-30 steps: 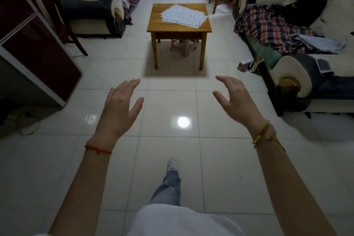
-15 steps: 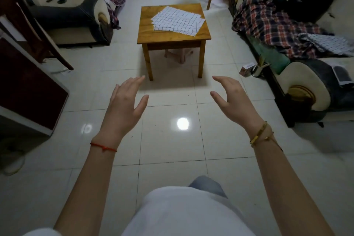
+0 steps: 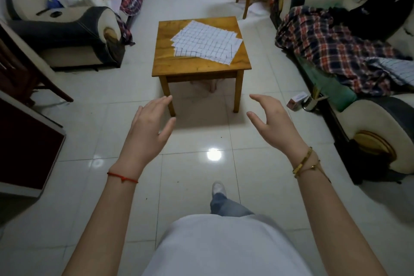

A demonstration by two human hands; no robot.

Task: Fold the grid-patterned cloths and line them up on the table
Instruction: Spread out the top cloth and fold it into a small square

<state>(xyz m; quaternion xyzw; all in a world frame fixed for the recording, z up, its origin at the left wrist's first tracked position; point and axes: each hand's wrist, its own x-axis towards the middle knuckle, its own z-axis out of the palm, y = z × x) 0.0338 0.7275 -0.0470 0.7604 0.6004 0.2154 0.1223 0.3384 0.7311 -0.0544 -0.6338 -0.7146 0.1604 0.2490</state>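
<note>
Two hands are up in front of me, both empty. My left hand (image 3: 149, 127) has its fingers straight and relaxed, a red thread at the wrist; my right hand (image 3: 274, 124) is loosely spread with the fingers a little curved, gripping nothing, gold bangles at the wrist.

Since a second ago the table (image 3: 199, 67) has drawn nearer: it sat well ahead of the fingertips then, and now its near legs stand just beyond them, with one foot stepping forward below. I read that as the approach nearly over and no folding begun.

The grid-patterned cloths (image 3: 207, 42) lie beyond and between the hands, on the far right part of the tabletop, spread flat and overlapping in a loose skewed pile, none folded or lined up as far as I can judge.

How many cloths are in that pile I cannot tell, since the edges overlap and the grid blurs together. Past my right hand, on the sofa (image 3: 376, 119), a pale checked piece (image 3: 396, 69) is cut off by the frame edge; whether it is one of the task's cloths I cannot say. Something under the table is hidden by its top.
</note>
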